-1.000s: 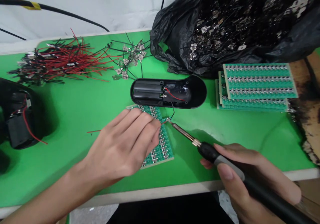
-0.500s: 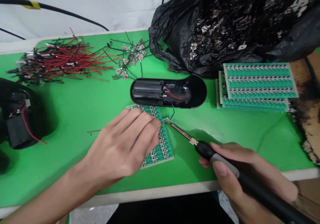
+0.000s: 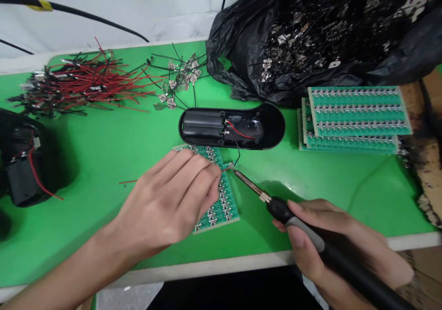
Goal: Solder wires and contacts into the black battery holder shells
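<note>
Against the picture half a second before, the right hand (image 3: 331,241) and the black-handled soldering iron (image 3: 276,206) with its bare metal shaft are seen shifted slightly toward 9 o'clock. The iron's tip is kept at the far right corner of the green circuit board panel (image 3: 226,206), and the left hand (image 3: 169,204) is almost unmoved. The iron's grip is clasped firmly by the right fingers and thumb. The left fingers are laid together and bent down onto the panel, their tips beside a thin black wire (image 3: 238,152); whether it is pinched cannot be told. The panel lies flat on a smooth bright green tabletop (image 3: 103,149) near the front edge, with a white wall (image 3: 138,6) behind. At 12 o'clock, just beside the panel, a glossy black oval plastic housing (image 3: 267,125) lies open. A stack of studded green panels (image 3: 355,116) is seen at 2 o'clock and a crumpled black plastic bag (image 3: 235,47) of metal pieces at 1 o'clock. A loose heap of red and black wires (image 3: 79,82) lies at 10 o'clock.
</note>
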A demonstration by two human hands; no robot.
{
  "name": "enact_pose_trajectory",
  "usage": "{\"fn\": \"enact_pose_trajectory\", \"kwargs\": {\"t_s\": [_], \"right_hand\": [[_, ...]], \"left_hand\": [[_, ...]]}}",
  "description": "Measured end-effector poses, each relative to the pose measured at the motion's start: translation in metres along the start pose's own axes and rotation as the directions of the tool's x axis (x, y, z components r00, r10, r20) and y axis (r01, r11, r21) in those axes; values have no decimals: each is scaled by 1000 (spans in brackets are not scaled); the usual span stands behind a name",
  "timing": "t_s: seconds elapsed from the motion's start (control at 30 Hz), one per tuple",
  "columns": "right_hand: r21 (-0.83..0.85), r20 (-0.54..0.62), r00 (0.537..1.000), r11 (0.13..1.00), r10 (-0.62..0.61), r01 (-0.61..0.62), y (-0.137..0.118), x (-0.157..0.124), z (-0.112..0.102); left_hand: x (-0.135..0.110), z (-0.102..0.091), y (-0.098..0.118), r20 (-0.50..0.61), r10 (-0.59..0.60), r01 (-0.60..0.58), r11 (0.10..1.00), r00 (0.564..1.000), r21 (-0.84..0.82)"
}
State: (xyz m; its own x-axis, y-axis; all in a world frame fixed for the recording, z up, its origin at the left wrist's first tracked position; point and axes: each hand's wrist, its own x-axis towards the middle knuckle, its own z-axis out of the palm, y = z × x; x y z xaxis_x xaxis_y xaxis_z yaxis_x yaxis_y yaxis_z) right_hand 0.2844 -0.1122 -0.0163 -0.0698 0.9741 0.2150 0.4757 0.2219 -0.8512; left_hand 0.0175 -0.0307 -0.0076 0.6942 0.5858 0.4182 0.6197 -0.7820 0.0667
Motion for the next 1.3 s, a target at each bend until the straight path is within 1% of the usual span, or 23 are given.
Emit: {"fn": "enact_pose_trajectory", "kwargs": {"t_s": [0.1,0.13,0.27,0.37,0.57,0.77,0.87,1.03,1.17,1.3], "right_hand": [[-14,-11,998,998,-64,64,-2,4,1],[-11,-6,998,998,-67,66,-2,5,1],[7,1,999,999,-32,32,-2,2,2],[24,-1,1000,999,-22,22,-1,0,3],[48,-15,1000,999,-11,12,-2,3,2],[52,-10,1000,999,-14,15,-3,5,2],[53,-17,1000,999,-10,11,-4,4,3],[42,-23,1000,999,-10,11,-5,4,1],[38,-10,999,998,-43,44,-3,6,0],[55,-39,999,998,-18,20,-4,9,3]], "left_hand": [[1,1,1,2,-18,18,1000,1000,-25],[1,1,1,-1,-28,28,999,1000,-34],[0,-1,1,1,-45,45,997,999,-61],[-3,-4,0,24,-61,62,996,998,-61],[-9,-3,-6,37,4,-2,998,999,-66],[-10,-4,-7,59,-10,14,998,998,-63],[-10,-6,-7,64,3,1,998,998,-60],[-8,-7,-9,33,60,-58,997,998,-48],[-5,-8,-9,50,98,-96,995,994,-34],[-3,-9,-8,54,108,-107,994,993,-21]]}}
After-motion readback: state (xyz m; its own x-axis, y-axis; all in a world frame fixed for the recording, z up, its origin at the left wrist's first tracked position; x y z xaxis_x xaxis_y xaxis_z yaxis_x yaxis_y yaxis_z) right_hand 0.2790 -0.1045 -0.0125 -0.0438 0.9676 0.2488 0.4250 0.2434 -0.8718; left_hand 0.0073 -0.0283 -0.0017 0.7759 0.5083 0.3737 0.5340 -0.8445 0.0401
